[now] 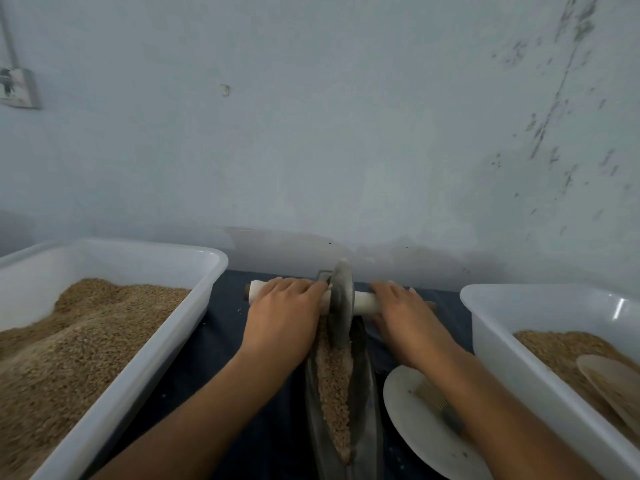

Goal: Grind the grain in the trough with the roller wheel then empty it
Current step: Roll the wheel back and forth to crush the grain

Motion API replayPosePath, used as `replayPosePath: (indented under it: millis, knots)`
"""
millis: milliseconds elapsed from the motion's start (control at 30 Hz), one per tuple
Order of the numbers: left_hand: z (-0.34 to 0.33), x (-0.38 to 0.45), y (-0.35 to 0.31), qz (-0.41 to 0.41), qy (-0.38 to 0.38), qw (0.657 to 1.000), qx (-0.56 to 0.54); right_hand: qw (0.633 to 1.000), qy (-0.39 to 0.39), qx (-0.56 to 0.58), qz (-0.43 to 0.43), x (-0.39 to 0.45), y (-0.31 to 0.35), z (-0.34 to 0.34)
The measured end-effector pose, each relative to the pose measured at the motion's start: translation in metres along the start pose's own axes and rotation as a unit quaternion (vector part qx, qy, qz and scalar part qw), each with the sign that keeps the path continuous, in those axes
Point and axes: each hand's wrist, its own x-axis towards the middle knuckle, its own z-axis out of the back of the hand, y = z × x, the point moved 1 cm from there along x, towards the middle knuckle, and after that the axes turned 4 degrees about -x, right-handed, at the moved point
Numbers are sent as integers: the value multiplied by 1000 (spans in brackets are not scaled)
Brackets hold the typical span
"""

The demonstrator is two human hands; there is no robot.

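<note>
A narrow dark metal trough (367, 403) runs away from me on the dark cloth, filled along its middle with brown grain (334, 386). A grey roller wheel (341, 306) stands upright in the trough's far end. A white-wrapped axle handle (363, 301) passes through the wheel. My left hand (282, 311) lies over the left half of the handle, fingers reaching to the wheel. My right hand (403, 315) lies over the right half. How far the fingers wrap under the handle is hidden.
A large white tub (145, 358) of brown grain stands at the left. Another white tub (519, 355) at the right holds grain and a pale scoop (613, 382). A white plate (412, 420) with a small brush lies beside the trough, under my right forearm. A pale wall rises close behind.
</note>
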Motion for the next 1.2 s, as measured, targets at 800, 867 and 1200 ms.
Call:
replayPosePath:
  millis: [800, 867, 1200]
  knots:
    - [78, -21, -31, -38, 228, 969, 84, 969, 235, -35, 66, -29, 32, 104]
    - [72, -19, -28, -28, 213, 973, 84, 972, 226, -12, 54, -25, 28, 97]
    - [4, -2, -6, 26, 25, 998, 60, 998, 43, 22, -30, -2, 4, 30]
